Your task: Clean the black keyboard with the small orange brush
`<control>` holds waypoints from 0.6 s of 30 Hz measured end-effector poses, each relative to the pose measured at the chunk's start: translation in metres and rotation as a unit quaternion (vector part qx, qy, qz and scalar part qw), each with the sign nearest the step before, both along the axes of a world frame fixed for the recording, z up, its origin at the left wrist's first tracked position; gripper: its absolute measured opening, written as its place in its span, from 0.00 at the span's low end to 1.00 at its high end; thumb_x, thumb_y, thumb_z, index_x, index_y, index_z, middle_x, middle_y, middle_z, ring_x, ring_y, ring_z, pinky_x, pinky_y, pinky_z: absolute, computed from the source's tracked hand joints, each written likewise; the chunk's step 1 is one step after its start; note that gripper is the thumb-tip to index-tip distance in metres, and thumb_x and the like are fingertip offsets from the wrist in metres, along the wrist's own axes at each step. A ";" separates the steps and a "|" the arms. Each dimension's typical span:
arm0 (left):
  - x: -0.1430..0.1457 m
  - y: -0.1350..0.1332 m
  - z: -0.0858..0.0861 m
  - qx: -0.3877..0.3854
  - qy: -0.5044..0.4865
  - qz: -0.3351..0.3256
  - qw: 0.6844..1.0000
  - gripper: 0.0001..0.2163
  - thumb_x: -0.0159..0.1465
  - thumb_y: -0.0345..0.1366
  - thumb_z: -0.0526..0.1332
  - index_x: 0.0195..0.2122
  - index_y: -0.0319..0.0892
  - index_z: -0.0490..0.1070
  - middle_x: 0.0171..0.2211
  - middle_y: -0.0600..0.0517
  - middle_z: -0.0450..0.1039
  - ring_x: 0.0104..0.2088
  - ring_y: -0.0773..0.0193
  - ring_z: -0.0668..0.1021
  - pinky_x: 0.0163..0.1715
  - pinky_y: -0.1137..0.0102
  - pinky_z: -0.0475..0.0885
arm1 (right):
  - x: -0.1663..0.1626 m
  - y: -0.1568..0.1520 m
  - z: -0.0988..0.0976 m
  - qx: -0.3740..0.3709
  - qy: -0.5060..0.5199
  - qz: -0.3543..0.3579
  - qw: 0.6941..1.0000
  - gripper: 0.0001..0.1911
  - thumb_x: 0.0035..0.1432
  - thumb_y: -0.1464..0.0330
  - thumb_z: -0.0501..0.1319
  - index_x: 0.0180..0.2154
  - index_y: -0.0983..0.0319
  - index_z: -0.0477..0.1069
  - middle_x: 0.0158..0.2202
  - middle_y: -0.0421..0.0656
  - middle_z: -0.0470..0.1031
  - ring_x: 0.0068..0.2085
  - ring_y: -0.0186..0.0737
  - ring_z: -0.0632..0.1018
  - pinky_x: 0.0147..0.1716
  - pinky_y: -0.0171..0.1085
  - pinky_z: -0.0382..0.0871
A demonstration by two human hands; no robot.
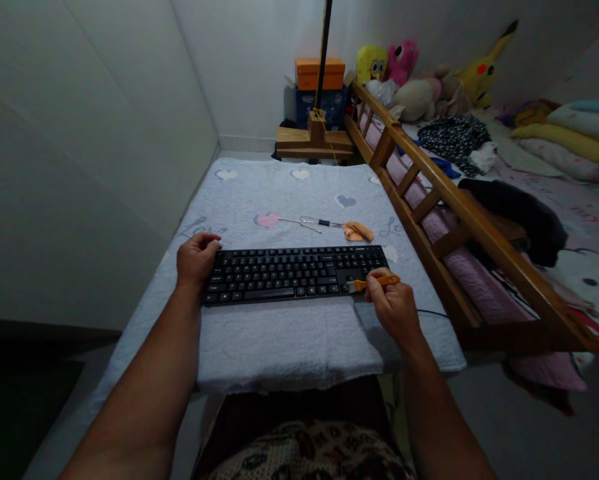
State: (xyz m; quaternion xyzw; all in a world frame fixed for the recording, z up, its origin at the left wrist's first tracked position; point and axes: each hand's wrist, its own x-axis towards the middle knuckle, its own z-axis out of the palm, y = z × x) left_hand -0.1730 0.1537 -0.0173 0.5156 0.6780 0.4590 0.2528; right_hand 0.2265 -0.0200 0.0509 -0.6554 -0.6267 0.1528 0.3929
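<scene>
A black keyboard (279,274) lies flat across the cloth-covered table. My left hand (196,259) is closed on its left edge, near the far corner, with the thumb against the side. My right hand (392,300) grips a small brush (390,280) by its orange-yellow handle. The brush's bristles touch the keys in the lower right part of the keyboard, by the arrow keys. Behind the keyboard lie thin pale sticks (299,221), a wire tool with a black grip (324,223) and a crumpled orange cloth (358,231).
A pale cloth with hearts (279,340) covers the table. A wooden bed rail (429,180) runs along the right, with bedding and plush toys (414,100) beyond. At the back, an orange box (320,73) stands behind a wooden post base (315,139). A cable (432,312) trails at right.
</scene>
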 end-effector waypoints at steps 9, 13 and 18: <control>0.003 -0.001 0.002 -0.005 0.001 -0.004 1.000 0.09 0.54 0.39 0.64 0.34 0.44 0.79 0.30 0.53 0.78 0.33 0.59 0.79 0.38 0.67 0.73 | -0.008 -0.004 0.002 0.015 0.064 0.005 0.998 0.14 0.72 0.59 0.55 0.35 0.57 0.73 0.23 0.38 0.75 0.26 0.39 0.79 0.31 0.36 0.70; 0.002 -0.001 0.000 -0.006 -0.002 -0.010 1.000 0.09 0.54 0.40 0.64 0.34 0.45 0.79 0.30 0.53 0.78 0.33 0.59 0.78 0.36 0.67 0.72 | -0.020 0.001 -0.009 0.024 0.042 0.005 0.999 0.12 0.72 0.60 0.55 0.40 0.57 0.74 0.25 0.39 0.77 0.27 0.40 0.80 0.32 0.37 0.71; 0.003 -0.001 0.001 -0.001 0.010 -0.010 1.000 0.08 0.54 0.39 0.64 0.34 0.45 0.78 0.31 0.52 0.78 0.33 0.59 0.78 0.37 0.67 0.73 | -0.021 0.000 -0.006 0.007 -0.009 0.032 0.999 0.14 0.71 0.61 0.54 0.33 0.56 0.71 0.26 0.40 0.77 0.27 0.40 0.79 0.31 0.37 0.68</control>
